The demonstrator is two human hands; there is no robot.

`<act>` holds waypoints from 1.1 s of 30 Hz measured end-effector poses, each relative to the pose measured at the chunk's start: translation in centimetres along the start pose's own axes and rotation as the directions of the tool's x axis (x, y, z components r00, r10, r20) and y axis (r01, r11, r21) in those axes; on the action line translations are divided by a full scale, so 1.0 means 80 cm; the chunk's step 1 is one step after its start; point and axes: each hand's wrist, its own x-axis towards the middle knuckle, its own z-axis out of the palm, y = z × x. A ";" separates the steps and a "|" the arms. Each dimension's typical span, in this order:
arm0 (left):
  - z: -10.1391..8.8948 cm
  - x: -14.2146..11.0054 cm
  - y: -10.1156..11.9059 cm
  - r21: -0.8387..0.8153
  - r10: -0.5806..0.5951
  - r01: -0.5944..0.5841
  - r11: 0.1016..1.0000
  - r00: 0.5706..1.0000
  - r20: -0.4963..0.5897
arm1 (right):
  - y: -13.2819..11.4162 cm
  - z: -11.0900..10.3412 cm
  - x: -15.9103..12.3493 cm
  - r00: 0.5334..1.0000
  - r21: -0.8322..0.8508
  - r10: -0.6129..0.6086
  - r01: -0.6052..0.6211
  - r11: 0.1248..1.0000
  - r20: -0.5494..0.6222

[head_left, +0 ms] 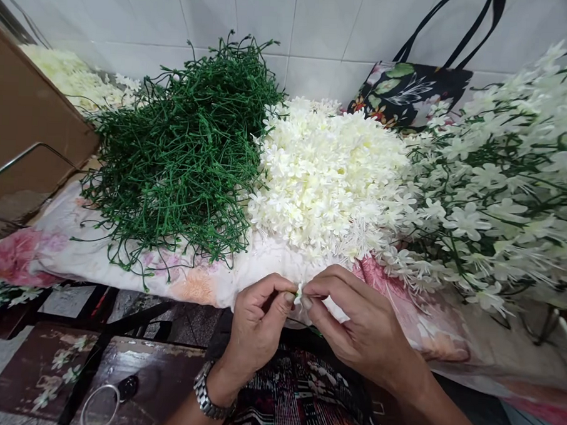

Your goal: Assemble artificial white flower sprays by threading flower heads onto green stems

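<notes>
My left hand (263, 315), with a metal watch on its wrist, is closed in a pinch on a green plastic stem (295, 295). Just to its right, my right hand (354, 313) pinches a small white flower piece (301, 288) at the stem's tip. The fingertips of both hands nearly meet, so most of the two parts is hidden. Beyond my hands lies a heap of loose white flowers (327, 170). A large pile of green stems (187, 152) is to the left of it.
Finished-looking white flower sprays (490, 203) are heaped at the right. A floral bag (411, 93) leans on the tiled wall (320, 26). A cardboard box (29, 101) stands at the left. Floral cloth (200, 287) covers the work surface. Below it is a dark wooden stool (164, 364).
</notes>
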 end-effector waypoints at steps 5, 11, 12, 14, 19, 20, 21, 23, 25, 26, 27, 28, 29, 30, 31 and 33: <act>0.003 0.001 0.002 0.086 0.042 -0.041 0.995 0.999 -0.012 | 0.007 0.010 -0.004 1.000 0.005 0.017 -0.017 1.000 -0.010; 0.006 0.003 0.005 0.115 0.017 -0.012 0.993 0.999 -0.042 | 0.012 0.024 -0.004 0.999 -0.043 -0.008 0.006 0.999 -0.042; 0.006 0.004 0.006 0.111 0.007 -0.002 0.994 0.999 -0.046 | 0.012 0.024 -0.004 0.999 -0.049 -0.009 0.007 0.999 -0.049; 0.005 0.004 0.006 0.083 -0.019 0.023 0.996 0.999 -0.047 | 0.012 0.022 -0.003 0.999 -0.041 -0.003 0.001 0.999 -0.050; 0.003 0.004 -0.001 -0.176 -0.144 0.123 0.977 0.983 -0.113 | 0.011 -0.006 -0.012 0.997 -0.059 0.071 -0.072 0.996 -0.019; 0.004 0.004 -0.001 -0.245 -0.177 0.136 0.960 0.973 -0.150 | 0.011 -0.011 -0.016 0.997 -0.088 0.082 -0.083 0.993 -0.006; 0.005 0.004 0.000 -0.308 -0.206 0.143 0.941 0.961 -0.185 | 0.011 -0.015 -0.020 0.996 -0.112 0.087 -0.085 0.990 0.019; 0.009 0.003 0.003 -0.398 -0.251 0.145 0.906 0.941 -0.228 | 0.012 -0.015 -0.028 0.994 -0.124 0.073 -0.063 0.990 0.083; 0.012 0.002 0.008 -0.453 -0.274 0.142 0.880 0.931 -0.240 | 0.013 -0.009 -0.034 0.994 -0.110 0.042 -0.032 0.993 0.096; 0.012 0.001 0.011 -0.476 -0.281 0.140 0.868 0.930 -0.237 | 0.014 -0.006 -0.035 0.996 -0.108 0.029 -0.020 0.994 0.079; 0.012 -0.001 0.013 -0.499 -0.286 0.141 0.855 0.931 -0.227 | 0.015 -0.003 -0.035 0.998 -0.114 0.017 -0.010 0.993 0.055; 0.011 -0.002 0.014 -0.515 -0.288 0.148 0.844 0.936 -0.203 | 0.015 -0.001 -0.033 0.999 -0.129 0.007 -0.003 0.992 0.033; 0.009 -0.003 0.015 -0.520 -0.283 0.158 0.840 0.944 -0.171 | 0.016 0.000 -0.031 1.000 -0.150 -0.002 0.005 0.989 0.020; 0.007 -0.004 0.016 -0.502 -0.268 0.169 0.848 0.954 -0.132 | 0.015 0.000 -0.029 1.000 -0.175 -0.015 0.018 0.984 0.017; 0.005 -0.004 0.016 -0.464 -0.243 0.173 0.869 0.966 -0.094 | 0.014 -0.001 -0.026 0.999 -0.203 -0.030 0.034 0.978 0.026; 0.003 -0.004 0.018 -0.343 -0.191 0.176 0.923 0.981 -0.012 | 0.009 -0.002 -0.020 0.995 -0.260 -0.059 0.077 0.963 0.078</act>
